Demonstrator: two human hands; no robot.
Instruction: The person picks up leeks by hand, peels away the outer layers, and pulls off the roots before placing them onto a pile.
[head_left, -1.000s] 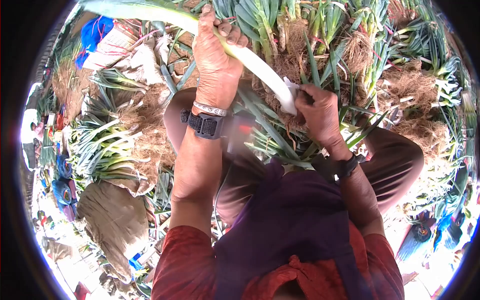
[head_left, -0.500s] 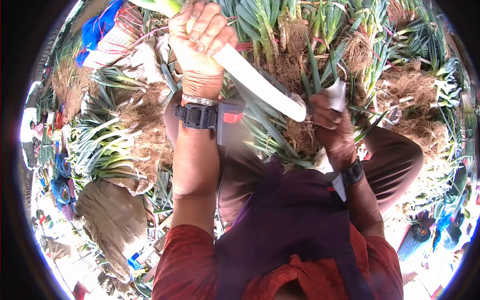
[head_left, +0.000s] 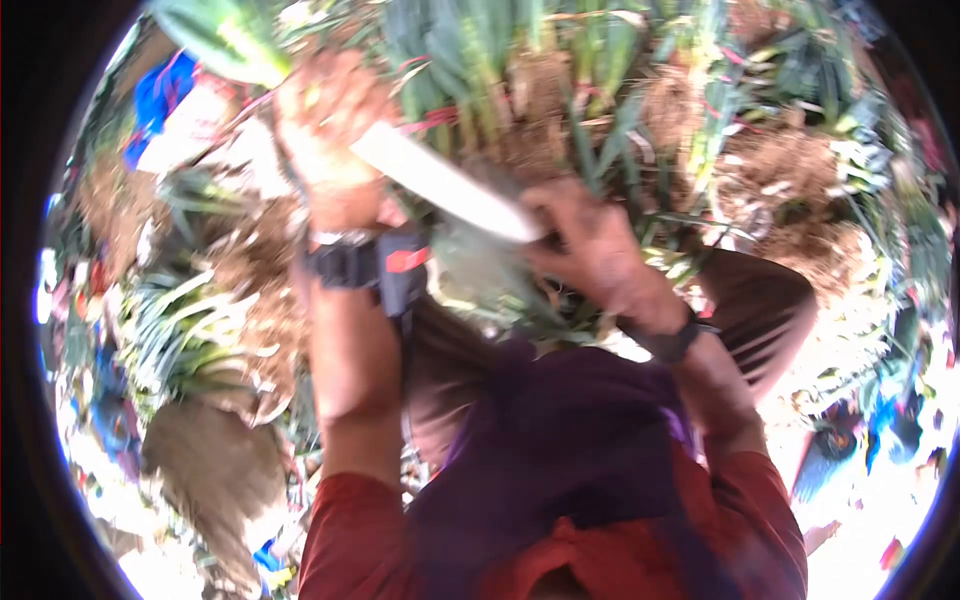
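A large leek slants across the upper view, with its green leaves at the upper left and its white stalk pointing down to the right. My left hand is closed around it where leaves and stalk meet. At the lower white end, the thumb and fingers of my right hand are closed about the tip; motion blurs them. Behind the stalk stand upright bundles of leeks with brown roots, tied with pink string.
Leeks with roots lie at the left, above a brown cloth. Blue plastic is at the upper left. More rooty bundles lie at the right. My bent knee is beside my right forearm.
Both hands and the leek appear further left. My right hand has moved from just beside the white end onto it, and the white scrap it held is no longer seen.
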